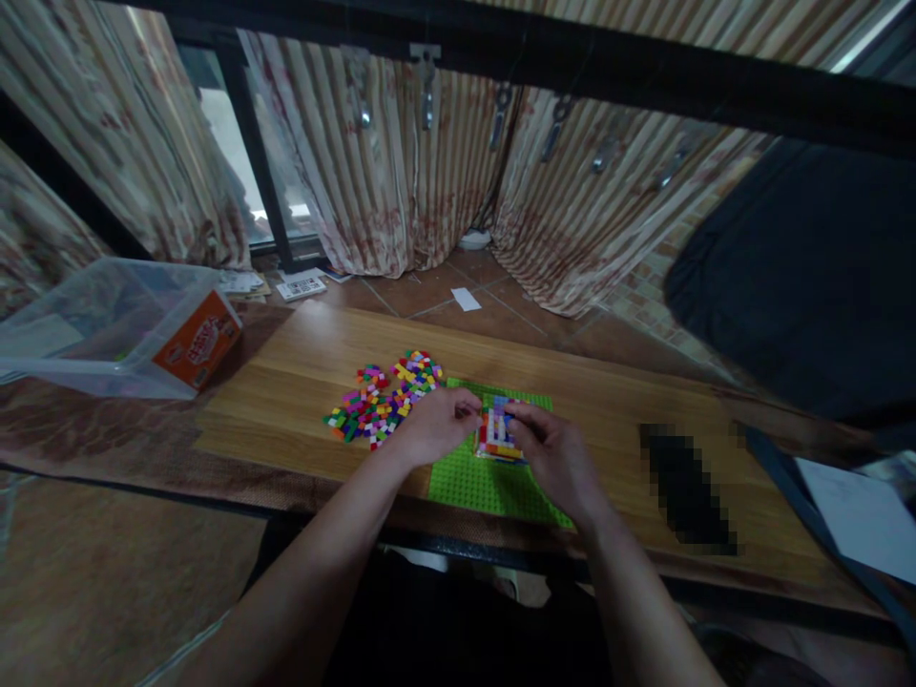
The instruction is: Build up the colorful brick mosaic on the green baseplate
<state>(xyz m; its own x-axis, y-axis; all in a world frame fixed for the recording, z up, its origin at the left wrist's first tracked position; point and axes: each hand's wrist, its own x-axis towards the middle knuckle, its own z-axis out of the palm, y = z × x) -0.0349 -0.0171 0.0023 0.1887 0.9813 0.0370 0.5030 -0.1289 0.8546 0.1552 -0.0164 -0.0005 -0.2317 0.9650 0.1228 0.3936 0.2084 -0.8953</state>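
Note:
A bright green studded baseplate point(468, 487) lies on a wooden board, and on it sits a low multicoloured toy-brick build point(499, 441) with white, red, orange, yellow and blue parts. My left hand point(438, 425) is at the build's left side, thumb and fingertips drawn together; whatever they pinch is too small to make out. From the right, my right hand point(565, 463) reaches over the build with curled fingers at its upper right edge. Its fingertips are partly hidden, and I cannot tell what they grip. Loose coloured bricks point(383, 408) are spread just left of the baseplate.
The wooden board point(286, 382) rests on a cloth-covered table. A clear plastic box point(107, 367) with an orange label stands at the left. A dark pixelated object point(687, 491) lies at the right, near a white sheet point(859, 515) and a dark strap. Curtains hang behind.

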